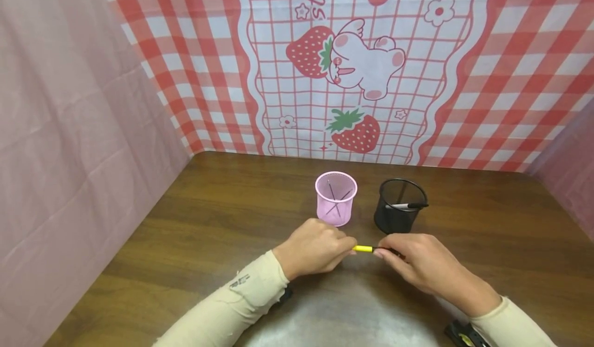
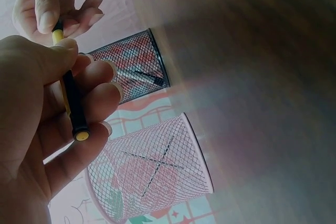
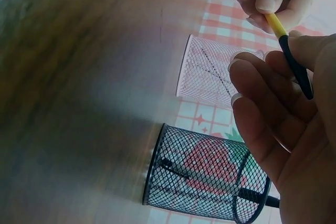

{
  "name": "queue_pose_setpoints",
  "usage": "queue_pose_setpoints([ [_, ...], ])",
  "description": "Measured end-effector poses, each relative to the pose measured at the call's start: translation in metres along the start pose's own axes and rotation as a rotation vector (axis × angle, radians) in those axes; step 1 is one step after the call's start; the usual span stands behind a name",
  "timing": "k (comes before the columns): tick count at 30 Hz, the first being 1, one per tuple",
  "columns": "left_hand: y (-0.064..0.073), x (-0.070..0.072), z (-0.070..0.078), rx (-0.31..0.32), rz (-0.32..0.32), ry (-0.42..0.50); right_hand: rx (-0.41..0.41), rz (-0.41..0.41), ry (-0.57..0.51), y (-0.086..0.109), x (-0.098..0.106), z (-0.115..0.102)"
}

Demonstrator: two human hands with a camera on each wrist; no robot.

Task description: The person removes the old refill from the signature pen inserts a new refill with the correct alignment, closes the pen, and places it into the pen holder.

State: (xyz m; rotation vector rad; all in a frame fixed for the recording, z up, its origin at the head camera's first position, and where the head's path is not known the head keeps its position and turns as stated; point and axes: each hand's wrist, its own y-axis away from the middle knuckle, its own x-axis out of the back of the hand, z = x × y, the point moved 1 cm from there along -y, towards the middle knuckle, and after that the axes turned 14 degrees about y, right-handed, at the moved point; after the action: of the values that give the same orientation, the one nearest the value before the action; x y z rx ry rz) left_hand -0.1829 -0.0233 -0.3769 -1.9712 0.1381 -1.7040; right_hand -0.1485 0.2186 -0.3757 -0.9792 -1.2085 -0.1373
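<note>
Between my hands is a yellow-and-black pen, held nearly level over the table. My left hand pinches its yellow part with thumb and fingers, and a black section with a yellow end cap runs back across the fingers in the left wrist view. My right hand pinches the other end, a tapered black part lying under the thumb. Behind the hands stand a pink mesh cup holding thin dark rods, and a black mesh cup with a silver-and-black pen leaning in it.
The cups stand side by side on a brown wood-grain table. A strawberry-patterned cloth hangs at the table's back edge, and a plain pink curtain hangs to the left. Dark straps with devices sit at both wrists.
</note>
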Motion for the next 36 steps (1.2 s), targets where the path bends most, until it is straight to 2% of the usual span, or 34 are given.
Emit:
queue_pose_setpoints([
  [7, 0.0001, 0.0000, 0.0009, 0.001, -0.019, -0.017, 0.006, 0.012, -0.010, 0.0002, 0.0004, -0.0003],
  [36, 0.0007, -0.0001, 0.0004, 0.005, -0.031, -0.009, 0.009, 0.017, 0.022, 0.0016, -0.0012, 0.0005],
])
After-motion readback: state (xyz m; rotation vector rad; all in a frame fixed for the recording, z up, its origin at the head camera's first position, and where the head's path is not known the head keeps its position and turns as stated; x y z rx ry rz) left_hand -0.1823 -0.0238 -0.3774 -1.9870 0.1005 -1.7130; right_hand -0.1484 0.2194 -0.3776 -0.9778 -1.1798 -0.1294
